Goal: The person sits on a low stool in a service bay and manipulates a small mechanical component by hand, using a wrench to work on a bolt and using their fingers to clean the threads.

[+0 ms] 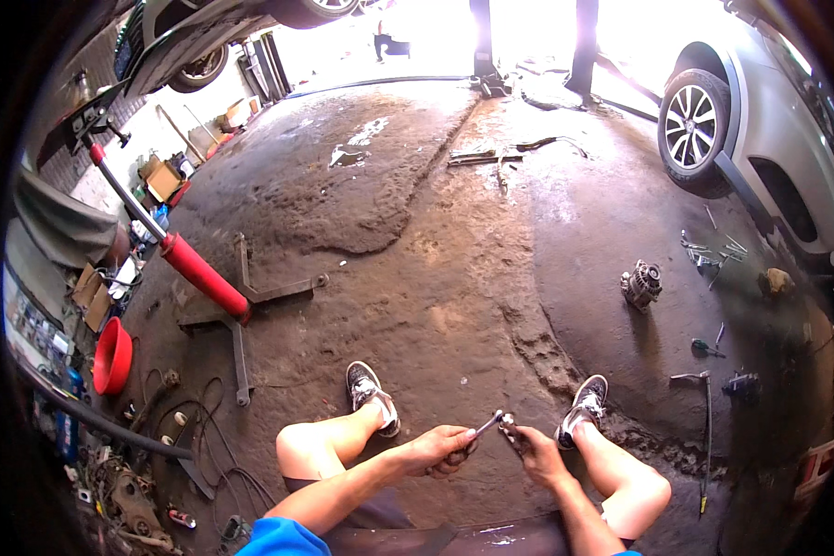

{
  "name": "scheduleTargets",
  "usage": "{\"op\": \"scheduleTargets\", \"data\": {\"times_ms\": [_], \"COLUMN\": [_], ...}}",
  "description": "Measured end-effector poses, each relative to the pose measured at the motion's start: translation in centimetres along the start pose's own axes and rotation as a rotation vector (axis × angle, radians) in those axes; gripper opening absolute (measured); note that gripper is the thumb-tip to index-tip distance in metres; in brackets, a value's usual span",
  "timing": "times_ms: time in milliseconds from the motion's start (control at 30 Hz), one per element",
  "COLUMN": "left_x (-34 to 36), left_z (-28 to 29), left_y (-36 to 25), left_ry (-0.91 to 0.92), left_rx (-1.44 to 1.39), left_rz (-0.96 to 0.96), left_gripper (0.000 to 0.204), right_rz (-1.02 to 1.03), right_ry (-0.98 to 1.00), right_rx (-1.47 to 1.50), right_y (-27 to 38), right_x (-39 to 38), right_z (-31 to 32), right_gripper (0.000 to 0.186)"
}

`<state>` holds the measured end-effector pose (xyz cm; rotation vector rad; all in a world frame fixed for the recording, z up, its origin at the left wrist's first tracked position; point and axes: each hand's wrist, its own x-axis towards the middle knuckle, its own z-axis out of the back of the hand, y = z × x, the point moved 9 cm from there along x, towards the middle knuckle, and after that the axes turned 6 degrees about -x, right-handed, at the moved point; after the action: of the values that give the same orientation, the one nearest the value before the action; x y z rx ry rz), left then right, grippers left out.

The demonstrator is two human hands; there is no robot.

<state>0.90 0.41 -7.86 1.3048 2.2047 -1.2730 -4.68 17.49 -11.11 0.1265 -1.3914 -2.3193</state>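
Note:
My left hand (443, 449) is closed around the handle of a metal wrench (487, 426), which points up and to the right. The wrench's head meets a small metal part (507, 421) that my right hand (534, 452) grips between its fingers. What kind of part it is cannot be made out, as the fingers cover much of it. Both hands are held between my bent knees, above the floor.
An alternator (641, 284) sits on the stained floor to the right, with loose hand tools (713, 250) beyond it. A long-handled bar (707, 445) lies nearer. At left stand a red hydraulic jack (204, 273) and a red basin (113, 357). A silver car (783, 130) is far right.

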Motion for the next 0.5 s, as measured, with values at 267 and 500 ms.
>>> {"op": "scheduleTargets", "data": {"times_ms": [267,500], "left_x": [-1.0,3.7], "left_z": [3.4,6.8], "left_y": [5.8,6.3], "left_ry": [-0.091,-0.457], "left_rx": [0.526,1.016], "left_rz": [0.207,-0.023], "left_gripper": [0.035,0.043], "right_rz": [0.633,0.583], "right_ry": [0.459,0.527], "right_rx": [-0.892,-1.135], "right_y": [7.3,8.3], "right_x": [2.9,2.8], "right_z": [3.9,-2.5], "right_gripper": [0.011,0.010]}}
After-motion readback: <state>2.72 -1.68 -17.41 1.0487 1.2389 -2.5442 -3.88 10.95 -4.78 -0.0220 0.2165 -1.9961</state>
